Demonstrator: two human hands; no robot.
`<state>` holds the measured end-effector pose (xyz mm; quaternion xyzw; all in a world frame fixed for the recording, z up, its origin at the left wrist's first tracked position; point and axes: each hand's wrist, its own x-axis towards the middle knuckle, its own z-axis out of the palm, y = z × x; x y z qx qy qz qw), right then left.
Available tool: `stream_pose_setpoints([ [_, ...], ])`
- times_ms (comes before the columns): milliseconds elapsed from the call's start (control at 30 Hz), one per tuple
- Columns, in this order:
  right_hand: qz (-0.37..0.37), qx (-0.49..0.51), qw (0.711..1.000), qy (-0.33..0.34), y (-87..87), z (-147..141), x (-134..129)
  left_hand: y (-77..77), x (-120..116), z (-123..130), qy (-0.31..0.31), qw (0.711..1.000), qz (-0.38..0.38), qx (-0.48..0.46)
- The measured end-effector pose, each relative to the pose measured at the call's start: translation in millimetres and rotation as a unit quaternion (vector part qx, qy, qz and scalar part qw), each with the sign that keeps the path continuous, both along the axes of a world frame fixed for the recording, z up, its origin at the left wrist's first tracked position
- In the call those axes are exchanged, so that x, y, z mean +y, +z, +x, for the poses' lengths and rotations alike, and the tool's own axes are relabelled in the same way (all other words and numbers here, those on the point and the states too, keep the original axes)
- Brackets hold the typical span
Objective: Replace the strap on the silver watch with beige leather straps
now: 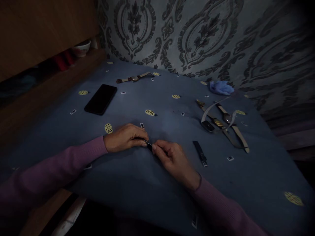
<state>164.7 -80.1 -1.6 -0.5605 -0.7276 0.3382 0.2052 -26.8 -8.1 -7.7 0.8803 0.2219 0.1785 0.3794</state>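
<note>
My left hand (127, 137) is closed in a pinch on one end of a small dark piece that looks like a watch strap (149, 145), with a shiny bit near the fingertips. From the other side, the thumb and fingers of my right hand (173, 159) grip the same strap. Most of it is hidden by my fingers, so whether a watch case is attached I cannot tell. To the right of my right hand lies a loose dark strap piece (200, 152) with a metal buckle at its near end.
Several wristwatches (218, 123) lie in a group at the right, one with a pale strap (208, 111) curving up. Another watch (134, 78) rests at the back. A black phone (100, 99) lies at the left, a crumpled blue cloth or bag (221, 87) by the wall. Wooden shelving (49, 78) borders the left side.
</note>
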Motion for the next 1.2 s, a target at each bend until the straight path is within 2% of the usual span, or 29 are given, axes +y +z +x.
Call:
stream_pose_setpoints([
  [500,0.037,-0.040,0.998,0.022,0.5,-1.9,-0.1,-0.3,-0.8,-0.7,-0.005,1.000,0.030,-0.003],
  [733,0.060,-0.071,0.995,0.031,-5.7,-1.3,-3.9,2.6,2.2,-0.1,-0.031,0.999,0.023,-0.011],
  [933,0.058,-0.068,0.995,0.052,-2.0,1.1,2.0,0.4,3.0,-0.3,-0.040,0.999,0.025,-0.011],
  [1200,0.053,-0.077,0.995,0.020,-4.1,-4.3,-0.8,0.1,-0.2,-0.3,-0.035,0.998,0.046,-0.001],
])
